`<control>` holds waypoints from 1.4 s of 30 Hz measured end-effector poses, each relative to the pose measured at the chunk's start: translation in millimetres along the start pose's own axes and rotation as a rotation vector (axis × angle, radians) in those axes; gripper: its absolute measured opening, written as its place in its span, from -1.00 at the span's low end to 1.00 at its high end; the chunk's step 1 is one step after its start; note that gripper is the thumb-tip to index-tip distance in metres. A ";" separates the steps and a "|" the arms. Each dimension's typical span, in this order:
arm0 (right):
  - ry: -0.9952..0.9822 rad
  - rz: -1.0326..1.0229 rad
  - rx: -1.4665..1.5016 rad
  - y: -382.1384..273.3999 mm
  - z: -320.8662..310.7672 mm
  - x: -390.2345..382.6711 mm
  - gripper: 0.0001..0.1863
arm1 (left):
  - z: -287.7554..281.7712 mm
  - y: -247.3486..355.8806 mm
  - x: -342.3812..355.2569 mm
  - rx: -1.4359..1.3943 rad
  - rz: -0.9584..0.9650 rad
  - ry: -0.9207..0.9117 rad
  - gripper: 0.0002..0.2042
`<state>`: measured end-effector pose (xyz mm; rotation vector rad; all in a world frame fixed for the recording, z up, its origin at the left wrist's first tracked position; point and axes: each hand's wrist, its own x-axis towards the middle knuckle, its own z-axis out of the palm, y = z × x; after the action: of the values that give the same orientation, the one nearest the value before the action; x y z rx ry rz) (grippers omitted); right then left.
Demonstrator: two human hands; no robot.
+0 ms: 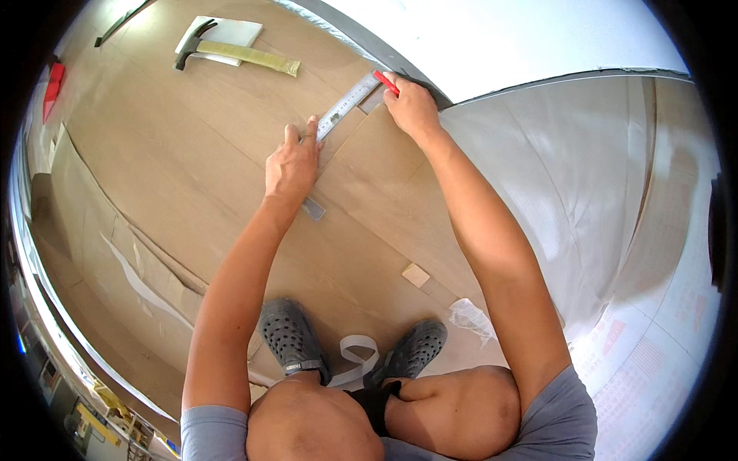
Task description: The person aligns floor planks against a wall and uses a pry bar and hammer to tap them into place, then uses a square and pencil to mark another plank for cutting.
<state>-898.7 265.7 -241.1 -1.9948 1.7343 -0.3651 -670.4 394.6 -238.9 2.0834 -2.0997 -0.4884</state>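
Observation:
A metal ruler [347, 104] lies slantwise across the wood-look floorboards [231, 146], its far end close to the grey wall base. My left hand [290, 167] presses on the ruler, thumb and fingers closed about its middle; the near end shows below the wrist. At the ruler's far end, my right hand [413, 109] grips a red pencil or marker [387, 84]. Which of the two it is, I cannot tell. Its tip is next to the ruler's edge. Beside the ruler runs a loose-looking plank [377, 165], with a narrow gap at its far end near my right hand.
A claw hammer [246, 56] with a tape-wrapped handle rests partly on a white pad [231, 32]. A small wood block [416, 275] and crumpled white plastic [472, 319] lie near my feet. A white strip [357, 355] curls between my shoes. Grey sheeting [538, 177] covers the right side.

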 end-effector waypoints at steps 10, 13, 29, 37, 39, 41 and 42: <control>0.172 -0.179 -0.122 -18.2 -22.6 -22.0 -0.62 | -11.7 -9.8 -15.7 -0.134 0.001 0.089 -0.57; 0.116 -0.194 -0.099 -18.0 -36.4 -75.3 -0.61 | -24.2 -9.9 -73.1 -0.203 -0.033 0.119 -0.56; -0.151 -0.108 0.501 -20.4 -20.3 -162.6 -0.69 | -4.0 -23.6 -176.8 -0.170 -0.111 -0.014 -0.54; -0.129 0.021 0.797 -24.5 -13.0 -152.9 -0.49 | -1.0 -23.5 -171.6 -0.170 -0.129 -0.019 -0.55; -0.188 0.080 0.756 -17.9 -9.6 -148.8 -0.45 | -1.1 -23.4 -169.5 -0.166 -0.131 -0.021 -0.55; -0.224 0.117 0.724 -12.8 -6.9 -147.3 -0.43 | -1.5 -23.7 -168.4 -0.153 -0.137 -0.044 -0.56; -0.231 0.124 0.714 -13.5 -5.9 -146.8 -0.43 | -2.4 -24.0 -168.1 -0.155 -0.138 -0.047 -0.56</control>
<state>-914.5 409.8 -214.1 -1.3487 1.3207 -0.5854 -642.1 561.3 -223.5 2.1548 -1.8834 -0.7015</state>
